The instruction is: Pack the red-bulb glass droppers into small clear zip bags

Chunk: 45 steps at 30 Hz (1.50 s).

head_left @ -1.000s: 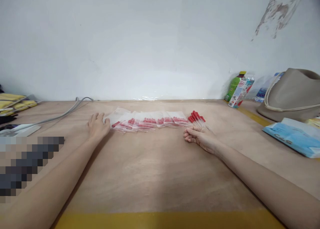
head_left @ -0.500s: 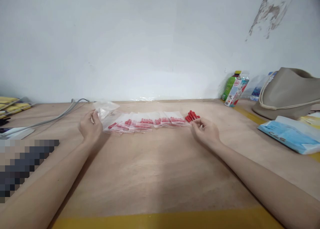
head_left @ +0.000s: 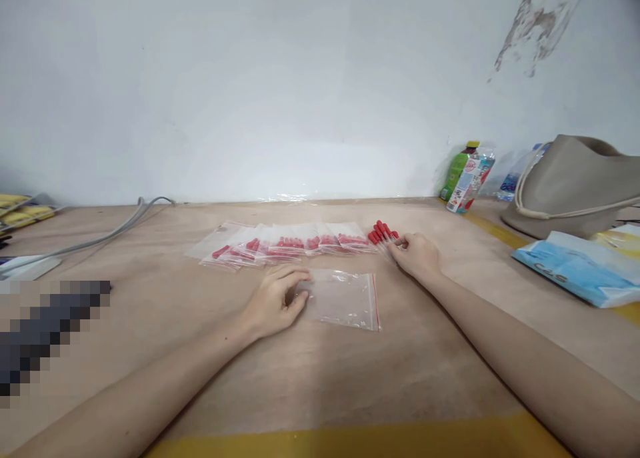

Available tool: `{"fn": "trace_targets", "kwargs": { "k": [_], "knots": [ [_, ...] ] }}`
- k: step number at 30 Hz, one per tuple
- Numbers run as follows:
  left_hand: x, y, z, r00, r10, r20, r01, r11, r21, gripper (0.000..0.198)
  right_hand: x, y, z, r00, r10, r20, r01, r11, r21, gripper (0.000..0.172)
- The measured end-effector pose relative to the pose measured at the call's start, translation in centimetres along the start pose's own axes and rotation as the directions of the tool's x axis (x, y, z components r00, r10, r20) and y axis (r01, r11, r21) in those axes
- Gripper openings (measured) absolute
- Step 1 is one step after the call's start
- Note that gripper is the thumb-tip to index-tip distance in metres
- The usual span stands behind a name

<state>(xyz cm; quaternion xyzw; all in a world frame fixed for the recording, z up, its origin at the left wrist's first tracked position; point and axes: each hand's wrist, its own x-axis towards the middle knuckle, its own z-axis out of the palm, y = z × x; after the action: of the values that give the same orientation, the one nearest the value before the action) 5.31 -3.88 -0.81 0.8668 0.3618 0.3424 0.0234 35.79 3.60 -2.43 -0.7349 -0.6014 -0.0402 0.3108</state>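
A clear zip bag (head_left: 345,299) with a red line along its closure lies flat in front of me. My left hand (head_left: 277,301) is at its left edge, thumb and forefinger apart and touching or almost touching the plastic. On the right, my right hand (head_left: 414,255) pinches the near end of another clear bag holding red capsule-shaped pieces (head_left: 381,232); its fingertips hide part of this bag. To the left of that, several overlapping zip bags (head_left: 285,243) with similar red pieces form a row across the table.
Bottles (head_left: 457,171) and a drink carton (head_left: 469,183) stand against the wall at right. Beside them are a grey-brown bag (head_left: 565,185) and a blue tissue pack (head_left: 565,268). A grey cable (head_left: 110,235) and yellow packets (head_left: 25,211) lie at left.
My left hand has moved from the row's left end toward me and right, and an unfilled clear bag now lies flat by it. My right hand has stayed nearly in place.
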Motion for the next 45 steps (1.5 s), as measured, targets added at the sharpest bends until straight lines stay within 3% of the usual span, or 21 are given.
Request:
{"fn": "trace_targets", "kwargs": {
  "k": [2,3,6,8,11,14,16,19,22,26,32,39,45],
  "knots": [
    [0.0,0.1,0.0,0.998,0.033,0.057,-0.034,0.999,0.015,0.035,0.1,-0.3,0.1,1.000,0.021,-0.001,-0.021,1.000,0.019,0.029],
    [0.0,0.1,0.0,0.989,0.059,0.137,-0.061,0.998,0.008,0.041,0.2,-0.4,0.2,0.999,0.031,0.006,-0.031,0.999,0.026,0.030],
    [0.1,0.3,-0.1,0.904,0.138,0.404,-0.129,0.990,-0.051,0.046,0.3,-0.8,0.5,0.997,0.049,0.052,-0.051,0.998,0.039,0.030],
    [0.0,0.3,0.0,0.878,0.140,0.458,-0.118,0.990,-0.077,0.043,0.3,-0.8,0.7,0.997,0.057,0.052,-0.059,0.997,0.048,0.029],
    [-0.1,0.4,0.1,0.899,0.101,0.426,-0.079,0.994,-0.069,0.041,0.1,-0.7,0.7,0.998,0.060,-0.031,-0.055,0.990,0.126,0.028],
    [-0.3,0.6,0.0,0.912,0.072,0.403,-0.067,0.997,-0.026,0.038,-0.7,-0.8,0.4,0.992,-0.003,-0.127,0.048,0.936,0.350,0.026],
    [-0.3,0.8,-0.1,0.923,0.055,0.381,-0.057,0.998,-0.005,0.035,-1.6,-1.1,0.1,0.993,-0.045,-0.108,0.097,0.830,0.550,0.025],
    [-0.4,1.0,-0.2,0.946,0.046,0.320,-0.036,0.999,-0.039,0.034,-3.0,-2.2,-0.5,0.997,-0.070,0.039,0.009,0.574,0.819,0.025],
    [-0.4,0.9,-0.2,0.960,0.062,0.275,-0.034,0.994,-0.105,0.032,-4.2,-3.3,-1.0,0.981,-0.083,0.173,-0.126,0.399,0.908,0.051],
    [-0.5,0.7,0.0,0.951,0.046,0.305,-0.014,0.994,-0.107,0.035,-5.1,-4.2,-1.4,0.948,-0.096,0.304,-0.247,0.382,0.891,0.082],
    [-0.6,0.4,0.2,0.939,0.008,0.344,0.020,0.997,-0.079,0.040,-5.8,-4.6,-1.3,0.918,-0.104,0.383,-0.327,0.346,0.879,0.103],
    [-0.4,0.4,0.2,0.944,0.028,0.330,0.000,0.996,-0.085,0.039,-5.2,-4.0,-0.9,0.950,-0.069,0.304,-0.254,0.394,0.883,0.080],
    [-0.4,0.3,0.3,0.940,0.022,0.340,0.005,0.997,-0.080,0.039,-4.9,-3.7,-0.8,0.963,-0.006,0.270,-0.245,0.404,0.881,0.070]
  ]
}}
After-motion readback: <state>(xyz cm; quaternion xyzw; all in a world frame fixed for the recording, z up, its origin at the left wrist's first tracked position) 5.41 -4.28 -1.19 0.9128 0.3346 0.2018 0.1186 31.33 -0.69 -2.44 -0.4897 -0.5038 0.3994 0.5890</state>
